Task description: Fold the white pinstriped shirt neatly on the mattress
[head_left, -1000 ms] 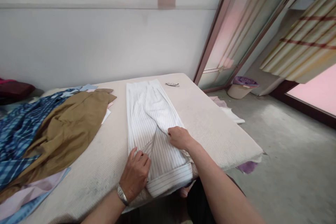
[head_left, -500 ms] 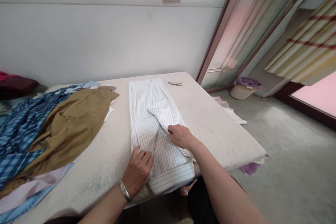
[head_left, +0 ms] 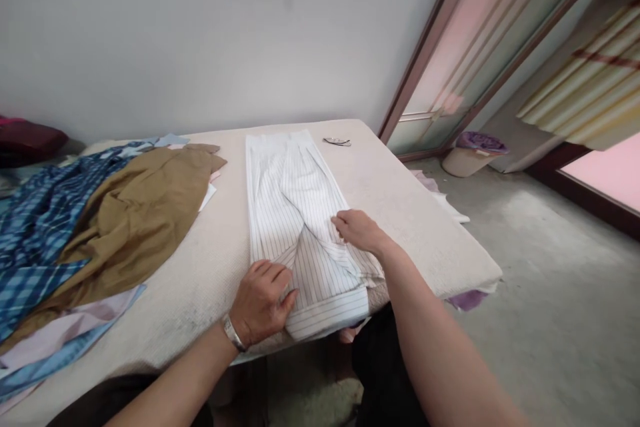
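A white garment with thin dark stripes (head_left: 325,273) lies lengthwise on the padded table, a wide band at its near end and creased folds across its middle. My left hand (head_left: 265,300), with a metal watch or bracelet at the wrist, is at the garment's near left edge, fingers curled over the cloth and thumb toward the band. On the other side, my right hand (head_left: 357,230) has its fingers pinched together at the right edge, about midway along. The fingertips of both hands are partly hidden.
A brown garment (head_left: 145,213) and a blue plaid cloth (head_left: 40,213) are heaped at left. Eyeglasses (head_left: 337,141) rest near the table's far edge (head_left: 360,130). A lined bin (head_left: 467,160) stands on the floor at right, and more cloth (head_left: 440,197) shows beyond the table.
My right hand has moved right, to the garment's edge, and the fold it held lies flatter. My left hand's extended index finger has curled in. The view has tilted down slightly.
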`<state>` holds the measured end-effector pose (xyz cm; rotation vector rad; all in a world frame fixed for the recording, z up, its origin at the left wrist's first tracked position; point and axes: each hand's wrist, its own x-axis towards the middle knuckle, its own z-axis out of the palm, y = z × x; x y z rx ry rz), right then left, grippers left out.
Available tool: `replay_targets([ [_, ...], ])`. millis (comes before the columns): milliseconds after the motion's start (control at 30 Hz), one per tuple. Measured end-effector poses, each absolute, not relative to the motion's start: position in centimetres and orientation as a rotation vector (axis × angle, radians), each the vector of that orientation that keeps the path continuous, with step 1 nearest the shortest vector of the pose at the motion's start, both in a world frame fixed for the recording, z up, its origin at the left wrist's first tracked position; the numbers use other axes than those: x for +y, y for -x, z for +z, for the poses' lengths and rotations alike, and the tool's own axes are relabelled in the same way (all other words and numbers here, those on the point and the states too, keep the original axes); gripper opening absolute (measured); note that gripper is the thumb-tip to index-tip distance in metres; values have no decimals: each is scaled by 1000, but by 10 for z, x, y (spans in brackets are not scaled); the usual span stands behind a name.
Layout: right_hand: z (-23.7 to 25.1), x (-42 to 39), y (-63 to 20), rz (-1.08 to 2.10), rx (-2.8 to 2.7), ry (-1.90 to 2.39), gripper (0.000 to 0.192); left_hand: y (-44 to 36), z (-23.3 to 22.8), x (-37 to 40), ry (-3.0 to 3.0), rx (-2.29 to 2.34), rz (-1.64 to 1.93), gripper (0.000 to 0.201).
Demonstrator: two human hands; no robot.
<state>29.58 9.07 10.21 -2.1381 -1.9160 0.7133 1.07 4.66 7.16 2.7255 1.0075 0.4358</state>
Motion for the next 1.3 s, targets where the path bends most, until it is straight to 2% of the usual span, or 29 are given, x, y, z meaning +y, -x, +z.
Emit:
replay_targets([
  [200,102,93,-313,652,-1660,2182,35,10,85,78,-2378,1380,745,29],
  [267,100,93,-312,635,-1667,2185,35,21,91,92,-2273,1621,671,31],
  [367,99,94,-309,615,-1725,2230,36,36,94,107,-2126,1902,339,29],
  [533,95,96,-312,510,-1775,2535,34,39,80,113,-1891,1768,-19,27],
  [867,88,98,-313,563,-1851,2658,42,29,66,96,-1568,1497,-134,18],
  [1033,89,100,-305,423,-1856,2658,39,25,71,90,-1824,1606,-260,26],
  [1133,91,104,-286,330,-1826,2498,33,23,78,86,-2032,1711,-271,31],
  [1200,89,106,-266,547,-1782,2321,34,20,82,80,-2153,1774,-220,36],
  [1300,77,105,-229,1107,-1569,2063,32,10,85,65,-2343,1696,-19,34],
])
